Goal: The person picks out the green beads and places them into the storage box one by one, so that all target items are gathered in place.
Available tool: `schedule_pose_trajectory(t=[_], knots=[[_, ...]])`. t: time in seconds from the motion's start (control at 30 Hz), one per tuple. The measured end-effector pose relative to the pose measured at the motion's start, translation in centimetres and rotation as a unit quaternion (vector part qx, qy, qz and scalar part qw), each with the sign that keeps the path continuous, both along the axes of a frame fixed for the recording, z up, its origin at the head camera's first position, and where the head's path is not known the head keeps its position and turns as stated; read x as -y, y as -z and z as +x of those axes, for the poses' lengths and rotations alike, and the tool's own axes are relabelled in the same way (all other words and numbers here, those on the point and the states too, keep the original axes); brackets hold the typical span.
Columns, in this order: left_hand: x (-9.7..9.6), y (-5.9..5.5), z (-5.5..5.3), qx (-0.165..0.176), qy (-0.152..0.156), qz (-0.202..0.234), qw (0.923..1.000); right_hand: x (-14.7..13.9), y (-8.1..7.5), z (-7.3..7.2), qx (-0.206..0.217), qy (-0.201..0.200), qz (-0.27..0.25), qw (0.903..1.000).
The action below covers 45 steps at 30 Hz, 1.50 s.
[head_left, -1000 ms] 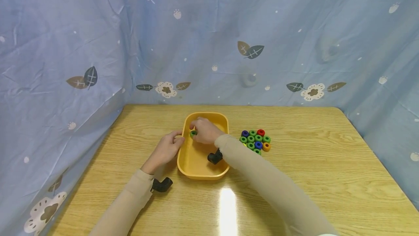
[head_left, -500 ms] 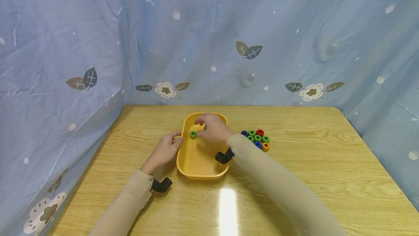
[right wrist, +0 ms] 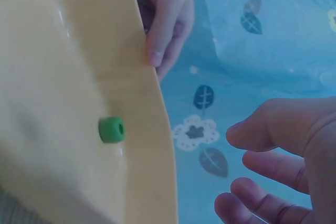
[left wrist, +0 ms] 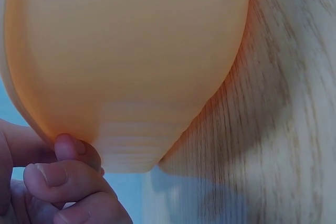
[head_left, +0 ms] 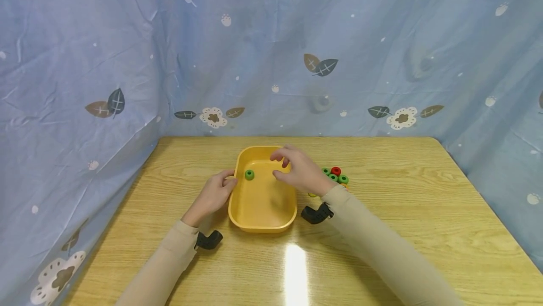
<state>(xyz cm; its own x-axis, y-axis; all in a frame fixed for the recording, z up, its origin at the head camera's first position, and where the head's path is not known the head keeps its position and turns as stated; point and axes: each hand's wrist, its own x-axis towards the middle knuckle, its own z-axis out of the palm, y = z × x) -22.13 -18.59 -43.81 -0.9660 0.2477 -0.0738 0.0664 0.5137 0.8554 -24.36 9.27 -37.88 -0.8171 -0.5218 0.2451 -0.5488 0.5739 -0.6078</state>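
A yellow plastic tray (head_left: 263,202) sits on the wooden table. My left hand (head_left: 214,197) pinches its left rim; in the left wrist view the curled fingers (left wrist: 73,182) lie against the outer wall. One green bead (head_left: 249,175) with a hole rests on the tray floor near that left wall, and the right wrist view also shows the green bead (right wrist: 112,129) standing alone. Over the tray's right side, my right hand (head_left: 303,171) hovers with fingers apart and nothing between them. Behind its wrist lies a cluster of beads (head_left: 335,171), partly hidden by the sleeve.
The wooden table (head_left: 403,193) stretches out to the right of the beads. A blue patterned cloth (head_left: 271,61) hangs behind the table and along its sides. Black wrist cameras (head_left: 209,240) are strapped on both arms.
My right hand has let go of the green bead on the tray floor, then risen and moved right towards the tray's right rim. The left hand stays on the left rim.
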Motion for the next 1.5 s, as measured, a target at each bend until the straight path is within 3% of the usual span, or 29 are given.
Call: schedule_pose_trajectory(t=[0.27,0.83,1.23,1.5], knots=[[0.1,0.0,0.0,0.007,-0.002,0.0,1.0,-4.0,0.1,1.4,-0.014,0.028,-0.027,0.9992],[0.2,0.1,0.0,0.009,-0.009,0.01,0.9999,-12.3,3.6,1.0,-0.024,0.123,0.004,0.9921],[0.1,0.2,0.1,0.009,-0.008,0.012,0.9999,-15.0,6.1,0.3,-0.016,0.155,0.016,0.9877],[0.0,0.1,0.0,0.011,-0.008,0.014,0.9998,-15.8,7.0,-0.1,-0.008,0.161,0.022,0.9867]])
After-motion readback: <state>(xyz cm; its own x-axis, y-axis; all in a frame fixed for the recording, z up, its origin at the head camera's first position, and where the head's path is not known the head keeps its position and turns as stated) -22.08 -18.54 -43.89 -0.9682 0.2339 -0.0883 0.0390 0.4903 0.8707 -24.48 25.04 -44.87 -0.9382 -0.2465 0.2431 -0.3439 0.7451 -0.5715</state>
